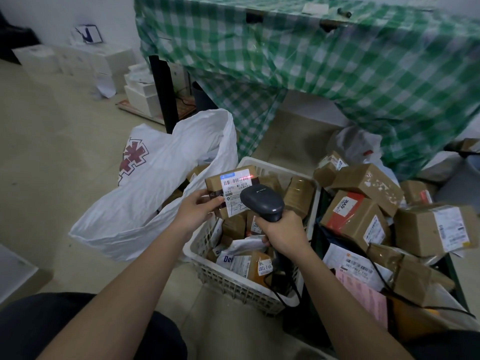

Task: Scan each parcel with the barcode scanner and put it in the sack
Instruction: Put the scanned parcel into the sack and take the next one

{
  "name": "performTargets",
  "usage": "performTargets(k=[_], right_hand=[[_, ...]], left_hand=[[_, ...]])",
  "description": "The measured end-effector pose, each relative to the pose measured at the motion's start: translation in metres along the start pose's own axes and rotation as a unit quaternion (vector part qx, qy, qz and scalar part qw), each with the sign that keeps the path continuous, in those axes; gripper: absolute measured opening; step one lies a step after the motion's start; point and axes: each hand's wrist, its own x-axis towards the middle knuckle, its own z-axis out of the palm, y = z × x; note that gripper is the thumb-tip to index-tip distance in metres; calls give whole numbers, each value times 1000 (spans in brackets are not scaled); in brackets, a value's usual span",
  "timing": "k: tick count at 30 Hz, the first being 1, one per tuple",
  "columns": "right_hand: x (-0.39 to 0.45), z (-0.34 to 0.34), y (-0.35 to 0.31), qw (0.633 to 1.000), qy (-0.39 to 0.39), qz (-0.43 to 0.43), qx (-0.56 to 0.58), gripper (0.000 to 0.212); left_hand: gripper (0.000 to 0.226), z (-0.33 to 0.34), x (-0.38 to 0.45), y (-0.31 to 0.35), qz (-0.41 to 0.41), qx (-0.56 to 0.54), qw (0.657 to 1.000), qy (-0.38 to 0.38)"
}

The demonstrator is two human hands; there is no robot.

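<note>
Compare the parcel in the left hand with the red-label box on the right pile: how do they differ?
The held parcel is lifted over the white crate, pinched by the left hand; the red-label box lies tilted in the pile. The held parcel's white barcode label faces up with the scanner's red line across it; the red-label box gets no beam. The held parcel looks smaller. Both are brown cardboard with printed labels.

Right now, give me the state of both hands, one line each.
Left hand: holding a small cardboard parcel, label up.
Right hand: gripping the barcode scanner, aimed at that label.
</note>
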Motion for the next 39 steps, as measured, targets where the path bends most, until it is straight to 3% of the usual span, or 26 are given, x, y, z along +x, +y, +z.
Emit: performTargets(k=[14, 23, 29, 32, 35, 39], right_hand=[[12, 9, -6, 1000, -16, 1, 22, 19], [76, 49, -41, 994, 13, 49, 95, 14], [144, 89, -75, 988, 10, 57, 145, 12], [173, 108, -75, 990, -1, 46, 134, 11], [191, 123, -65, 991, -11, 60, 119, 10], [203, 126, -46, 989, 11, 94, 118, 17]], left_hand=[[28, -9, 4, 4, 20, 9, 1000, 9], [29, -68, 45, 23, 74, -67, 983, 156], [26, -116, 125, 10, 124, 104, 961, 225], [41, -126, 171, -23, 92, 233, 937, 243], [56, -115, 195, -54, 56, 283, 937, 198], [55, -106, 205, -72, 70, 355, 927, 97]])
